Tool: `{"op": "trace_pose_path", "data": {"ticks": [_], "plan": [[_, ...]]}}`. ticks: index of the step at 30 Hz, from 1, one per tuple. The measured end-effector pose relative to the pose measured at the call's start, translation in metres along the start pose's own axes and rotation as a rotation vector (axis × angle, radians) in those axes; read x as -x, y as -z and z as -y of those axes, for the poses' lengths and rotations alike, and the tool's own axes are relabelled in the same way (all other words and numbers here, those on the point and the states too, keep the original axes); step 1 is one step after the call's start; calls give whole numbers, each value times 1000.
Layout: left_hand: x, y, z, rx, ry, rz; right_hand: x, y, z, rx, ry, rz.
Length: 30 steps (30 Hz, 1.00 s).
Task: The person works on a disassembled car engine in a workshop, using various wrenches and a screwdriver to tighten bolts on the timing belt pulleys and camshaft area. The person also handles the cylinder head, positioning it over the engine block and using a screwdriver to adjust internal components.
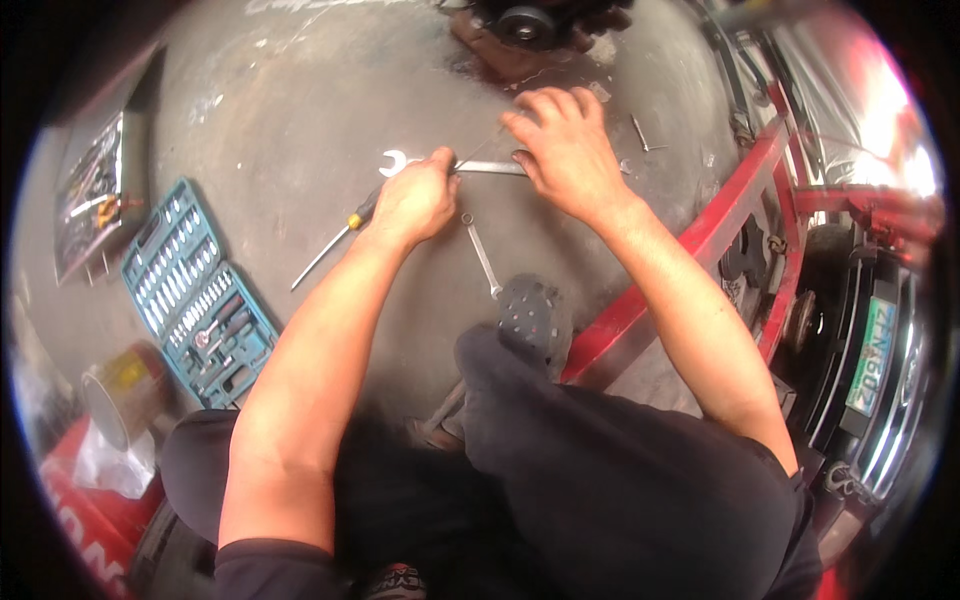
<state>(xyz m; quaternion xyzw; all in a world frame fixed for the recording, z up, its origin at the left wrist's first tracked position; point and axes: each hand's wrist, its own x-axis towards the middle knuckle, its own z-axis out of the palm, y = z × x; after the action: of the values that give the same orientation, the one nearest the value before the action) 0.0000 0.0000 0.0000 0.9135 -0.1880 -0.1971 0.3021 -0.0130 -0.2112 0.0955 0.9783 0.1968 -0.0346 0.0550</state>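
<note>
My left hand [420,195] is closed, thumb and fingers pressed together. A thin dark tip shows at its thumb, and a faint thin line runs from there toward my right hand; what it is I cannot make out. Beside the left hand lies a screwdriver [355,220] with a yellow and black handle, its far end hidden by the hand. My right hand [570,145] hovers with fingers curled and apart from the thumb. Between and behind both hands a large wrench [492,167] stretches across the floor. A smaller wrench [482,256] lies nearer me, by my shoe [532,312].
A teal socket set case [265,318] lies opened at left, near a bucket [120,395] and a tool tray [135,165]. A dark greasy mechanical part [530,30] sits ahead. On the right are a small T-shaped tool [643,135], a red metal frame [735,190] and a car bumper [840,350].
</note>
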Motion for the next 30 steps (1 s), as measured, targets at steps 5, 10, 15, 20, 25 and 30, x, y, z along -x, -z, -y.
{"op": "trace_pose_path", "data": {"ticks": [5,10,15,20,25,30], "plan": [[-17,33,-24,-162,58,-197,36,-58,-40,-494,-555,-241],[-39,69,-65,-393,-114,-415,64,-115,-62,-700,-613,54],[-51,115,-88,-636,-185,-243,54,-102,-57,-736,-489,118],[-29,129,-129,-661,-78,-311,81,-89,-70,-712,-556,176],[-65,113,-102,-547,-125,-391,106,-99,-60,-796,-541,326],[-79,106,-99,-447,-161,-419,134,-71,-30,-706,-573,295]]}}
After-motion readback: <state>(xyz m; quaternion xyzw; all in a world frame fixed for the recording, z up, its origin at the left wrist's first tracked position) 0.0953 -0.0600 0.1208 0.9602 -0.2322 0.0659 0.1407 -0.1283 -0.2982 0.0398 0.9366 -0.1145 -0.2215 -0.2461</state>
